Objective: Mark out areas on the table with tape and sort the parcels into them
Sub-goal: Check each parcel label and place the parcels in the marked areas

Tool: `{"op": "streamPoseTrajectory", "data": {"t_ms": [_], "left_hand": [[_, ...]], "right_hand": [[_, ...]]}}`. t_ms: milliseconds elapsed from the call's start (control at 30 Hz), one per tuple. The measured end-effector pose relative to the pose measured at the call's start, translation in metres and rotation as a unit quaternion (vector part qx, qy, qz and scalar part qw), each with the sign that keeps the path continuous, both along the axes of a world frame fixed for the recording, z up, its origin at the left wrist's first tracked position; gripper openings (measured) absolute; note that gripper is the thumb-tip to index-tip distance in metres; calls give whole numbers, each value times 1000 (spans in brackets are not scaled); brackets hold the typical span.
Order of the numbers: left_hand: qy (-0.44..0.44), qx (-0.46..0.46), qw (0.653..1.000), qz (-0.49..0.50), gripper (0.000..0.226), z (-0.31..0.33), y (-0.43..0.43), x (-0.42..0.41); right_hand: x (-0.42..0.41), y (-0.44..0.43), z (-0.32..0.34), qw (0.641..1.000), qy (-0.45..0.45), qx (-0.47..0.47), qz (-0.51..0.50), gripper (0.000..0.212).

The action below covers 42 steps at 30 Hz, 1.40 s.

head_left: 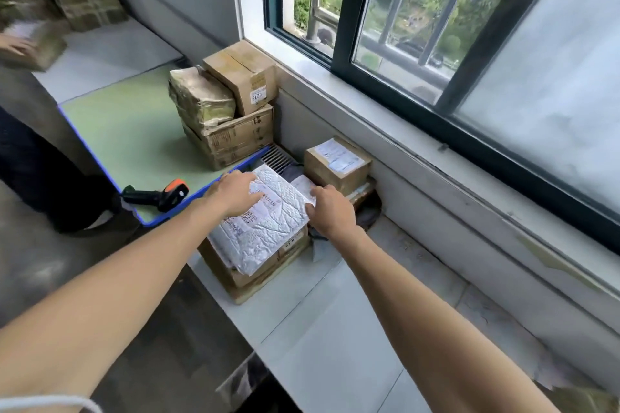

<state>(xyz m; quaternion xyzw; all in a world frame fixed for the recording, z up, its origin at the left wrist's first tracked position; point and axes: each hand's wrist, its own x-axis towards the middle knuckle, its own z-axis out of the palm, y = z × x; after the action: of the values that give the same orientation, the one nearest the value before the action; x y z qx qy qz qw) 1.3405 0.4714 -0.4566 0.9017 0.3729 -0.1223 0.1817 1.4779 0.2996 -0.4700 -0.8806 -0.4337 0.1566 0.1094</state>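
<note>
The left hand (235,193) lies flat on a white padded mailer (268,228), fingers straight and spread toward its far left corner. The right hand (330,211) is at the mailer's right edge, fingers curled round that edge and holding it. The mailer lies label-up, tilted, on a low stack of cardboard boxes (248,275) on the white bench (335,329) under the window (436,43). Just beyond the right hand stands a small labelled carton (337,163) against the wall. To the left, a green-topped bench (134,131) with blue edging (241,163) carries a stack of parcels (231,111) at its far corner and a black and orange barcode scanner (161,196) near its front edge. At far left, another person's hand (16,43) rests on a parcel (43,50)
</note>
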Motion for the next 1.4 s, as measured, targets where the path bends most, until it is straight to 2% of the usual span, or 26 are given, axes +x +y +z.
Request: {"op": "streamPoseTrajectory", "data": {"t_ms": [133,200,333,467,567,633,700,767,800,833,867,933,967,1033,1100,1200,1400], "left_hand": [[57,-33,997,31,70,-15,29,-5],[69,-57,995,37,73,-21,34,-7],[56,-98,993,34,78,-30,45,-6],[8,-88,995,39,75,-33,50,0],[-72,-68,993,56,55,-30,56,4],[-139,-157,974,88,34,-24,63,7],[-187,-304,925,130,21,-15,67,10],[-227,-407,870,163,18,-3,66,16],[-248,-439,846,171,19,2,65,20],[-268,-464,826,177,20,6,63,25],[-287,-483,807,178,21,12,59,32],[-315,-510,782,170,21,22,50,44],[-322,-518,775,161,22,26,44,51],[-321,-536,769,137,27,33,32,62],[-307,-556,765,111,35,39,19,73],[-293,-565,767,81,39,44,-5,89],[-294,-572,763,67,23,56,-71,118]], "right_hand": [[1,12,-16,994,61,-56,-70,52],[0,14,-21,992,75,-71,-72,53],[-5,31,-20,993,53,-77,-68,31],[-15,44,-21,995,22,-48,-81,14],[-13,48,-19,985,77,42,-148,25],[-7,47,-11,941,176,145,-250,24],[1,42,-1,837,298,282,-363,17],[9,31,11,730,402,375,-407,25],[14,24,14,705,447,383,-395,32],[16,16,17,705,479,367,-373,36],[16,8,20,720,493,342,-349,37],[12,-6,24,756,473,314,-326,30],[11,-12,25,758,459,327,-328,23],[10,-29,27,739,445,374,-341,17],[10,-49,33,723,432,401,-359,21],[15,-82,40,726,400,410,-380,14],[26,-154,56,728,356,434,-392,11]]}}
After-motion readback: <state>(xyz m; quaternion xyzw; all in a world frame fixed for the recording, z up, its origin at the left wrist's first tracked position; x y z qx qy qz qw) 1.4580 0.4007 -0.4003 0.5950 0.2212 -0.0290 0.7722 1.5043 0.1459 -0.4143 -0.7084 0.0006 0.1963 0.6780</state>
